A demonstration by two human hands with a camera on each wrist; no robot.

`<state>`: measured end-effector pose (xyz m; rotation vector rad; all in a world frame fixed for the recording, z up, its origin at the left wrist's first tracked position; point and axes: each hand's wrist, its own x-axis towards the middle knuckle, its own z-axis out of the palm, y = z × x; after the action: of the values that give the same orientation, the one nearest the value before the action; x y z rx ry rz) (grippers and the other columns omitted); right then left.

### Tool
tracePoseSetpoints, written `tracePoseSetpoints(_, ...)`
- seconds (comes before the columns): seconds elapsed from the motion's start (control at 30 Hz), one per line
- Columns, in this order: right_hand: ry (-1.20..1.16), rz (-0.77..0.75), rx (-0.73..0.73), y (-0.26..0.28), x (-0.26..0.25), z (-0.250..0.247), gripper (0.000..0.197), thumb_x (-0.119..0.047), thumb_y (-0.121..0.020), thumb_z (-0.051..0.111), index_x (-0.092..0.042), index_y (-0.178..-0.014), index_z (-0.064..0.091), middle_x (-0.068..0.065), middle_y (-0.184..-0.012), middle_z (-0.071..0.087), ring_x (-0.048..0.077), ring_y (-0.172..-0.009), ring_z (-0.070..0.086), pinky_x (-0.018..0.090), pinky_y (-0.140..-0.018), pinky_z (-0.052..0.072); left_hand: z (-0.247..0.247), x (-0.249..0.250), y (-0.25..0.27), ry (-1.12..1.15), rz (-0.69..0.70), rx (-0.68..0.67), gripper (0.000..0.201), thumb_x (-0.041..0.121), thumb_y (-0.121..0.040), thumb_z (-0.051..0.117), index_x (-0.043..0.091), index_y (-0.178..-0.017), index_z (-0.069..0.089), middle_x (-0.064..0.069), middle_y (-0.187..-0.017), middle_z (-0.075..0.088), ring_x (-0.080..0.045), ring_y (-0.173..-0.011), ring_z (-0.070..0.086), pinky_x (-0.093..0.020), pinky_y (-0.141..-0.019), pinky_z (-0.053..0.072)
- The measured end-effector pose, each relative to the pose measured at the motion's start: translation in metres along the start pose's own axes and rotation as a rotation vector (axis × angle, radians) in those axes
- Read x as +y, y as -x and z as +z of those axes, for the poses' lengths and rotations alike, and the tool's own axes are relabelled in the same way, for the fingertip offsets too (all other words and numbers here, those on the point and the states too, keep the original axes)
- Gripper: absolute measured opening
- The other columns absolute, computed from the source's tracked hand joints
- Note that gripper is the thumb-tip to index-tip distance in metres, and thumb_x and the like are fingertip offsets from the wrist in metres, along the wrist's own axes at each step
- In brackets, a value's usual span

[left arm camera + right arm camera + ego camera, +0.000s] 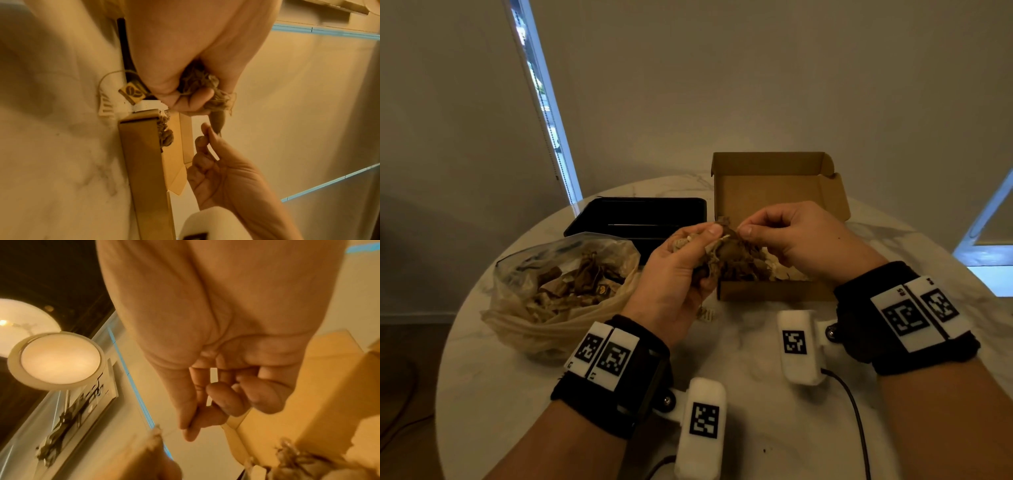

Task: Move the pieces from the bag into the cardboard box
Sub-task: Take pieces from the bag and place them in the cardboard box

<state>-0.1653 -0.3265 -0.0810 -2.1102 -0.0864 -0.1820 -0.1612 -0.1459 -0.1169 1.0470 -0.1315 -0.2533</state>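
A clear plastic bag (558, 287) lies open at the left of the table, with brown burlap pieces (582, 277) inside. The open cardboard box (774, 291) stands at centre right and holds more pieces (780, 267). My left hand (695, 240) grips a tangled bunch of burlap pieces (726, 257) over the box's near left corner. My right hand (743, 228) pinches one piece at the top of that bunch. In the left wrist view the left hand (185, 99) clutches the bunch (197, 82) and the right hand (205, 134) pinches a hanging piece (218, 120). The right wrist view shows thumb and forefinger (191, 426) pressed together.
A black tray (637, 216) stands behind the bag, left of the box. A small tag (705, 313) lies on the marble table (756, 428) in front of the box. The box lid (770, 164) stands up at the back. A cable (856, 418) trails from my right wrist.
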Motion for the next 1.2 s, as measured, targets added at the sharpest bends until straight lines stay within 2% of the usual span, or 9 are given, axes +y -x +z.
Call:
tracePoseSetpoints(0.23,-0.399,0.051,-0.074,0.002,-0.003,0.004,0.012,-0.016,-0.092,0.071,-0.016,-0.099,0.081,0.001,-0.083,0.073,0.007,-0.058,0.047,0.024,-0.057,0.036,-0.005,-0.004,-0.005,-0.01,0.03,0.124,0.014,0.019,-0.093,0.071,0.017,-0.105,0.067,-0.007,-0.092,0.069,-0.007,-0.063,0.06,-0.017,-0.047,0.04)
tracePoseSetpoints(0.33,-0.348,0.025,-0.034,0.002,-0.006,0.007,0.013,-0.02,-0.088,0.075,-0.019,-0.101,0.079,-0.001,-0.089,0.077,0.013,-0.07,0.058,0.022,-0.057,0.04,-0.005,-0.005,-0.004,-0.017,0.029,0.084,0.019,0.021,-0.092,0.071,0.017,-0.11,0.067,-0.008,-0.098,0.069,-0.008,-0.069,0.062,-0.018,-0.049,0.041)
tracePoseSetpoints(0.43,-0.219,0.008,-0.018,0.001,-0.006,0.009,0.013,-0.02,-0.088,0.076,-0.019,-0.101,0.079,-0.008,-0.081,0.075,-0.005,-0.065,0.063,0.009,-0.051,0.043,-0.002,-0.005,-0.004,0.009,0.015,0.028,0.026,0.021,-0.092,0.071,0.014,-0.117,0.066,-0.009,-0.099,0.065,-0.008,-0.071,0.06,-0.016,-0.05,0.041)
tracePoseSetpoints(0.53,-0.185,0.026,-0.02,0.0,-0.004,0.009,0.008,-0.02,-0.089,0.076,-0.017,-0.096,0.079,-0.01,-0.072,0.072,-0.006,-0.058,0.06,0.008,-0.049,0.041,-0.001,-0.006,-0.003,0.02,0.005,-0.005,0.038,0.022,-0.094,0.07,0.005,-0.128,0.065,-0.007,-0.096,0.067,-0.005,-0.068,0.062,-0.016,-0.052,0.042)
tracePoseSetpoints(0.7,-0.163,0.05,-0.062,0.002,-0.007,0.01,0.004,-0.024,-0.092,0.072,-0.023,-0.092,0.076,-0.009,-0.081,0.074,0.005,-0.077,0.065,0.025,-0.071,0.05,-0.001,-0.006,-0.004,0.05,0.003,0.003,0.042,0.023,-0.095,0.068,0.001,-0.13,0.063,-0.011,-0.104,0.065,-0.008,-0.073,0.061,-0.017,-0.054,0.04)
tracePoseSetpoints(0.83,-0.267,0.076,-0.03,0.0,-0.008,0.008,0.007,-0.018,-0.095,0.068,-0.019,-0.092,0.074,0.006,-0.097,0.078,0.018,-0.094,0.071,0.036,-0.088,0.057,-0.004,-0.005,-0.008,0.116,-0.025,0.059,0.02,0.027,-0.093,0.07,0.013,-0.108,0.072,-0.005,-0.091,0.069,-0.008,-0.069,0.059,-0.016,-0.052,0.04)
tracePoseSetpoints(0.97,-0.339,0.126,0.153,-0.004,-0.006,-0.004,0.007,-0.015,-0.099,0.062,-0.016,-0.097,0.068,0.007,-0.1,0.076,0.019,-0.093,0.075,0.024,-0.069,0.057,-0.01,-0.005,-0.014,0.252,-0.017,0.149,0.031,0.027,-0.092,0.071,0.018,-0.121,0.064,0.003,-0.08,0.064,-0.006,-0.065,0.055,-0.013,-0.046,0.04)
tracePoseSetpoints(1.07,-0.193,0.203,0.283,-0.014,-0.002,-0.01,0.007,-0.016,-0.099,0.062,-0.018,-0.094,0.066,0.007,-0.101,0.071,0.016,-0.082,0.071,0.022,-0.059,0.056,-0.013,-0.006,-0.017,0.309,-0.02,0.162,0.023,0.028,-0.095,0.068,0.017,-0.114,0.066,0.003,-0.082,0.063,-0.005,-0.064,0.056,-0.013,-0.046,0.04)
tracePoseSetpoints(1.2,0.112,0.303,0.203,-0.032,-0.003,-0.008,0.007,-0.017,-0.098,0.065,-0.014,-0.092,0.068,0.007,-0.091,0.069,0.015,-0.068,0.063,0.025,-0.059,0.054,-0.015,-0.006,-0.018,0.324,-0.024,0.149,0.015,0.03,-0.095,0.067,0.017,-0.103,0.069,0.003,-0.081,0.064,-0.006,-0.064,0.056,-0.014,-0.046,0.041)
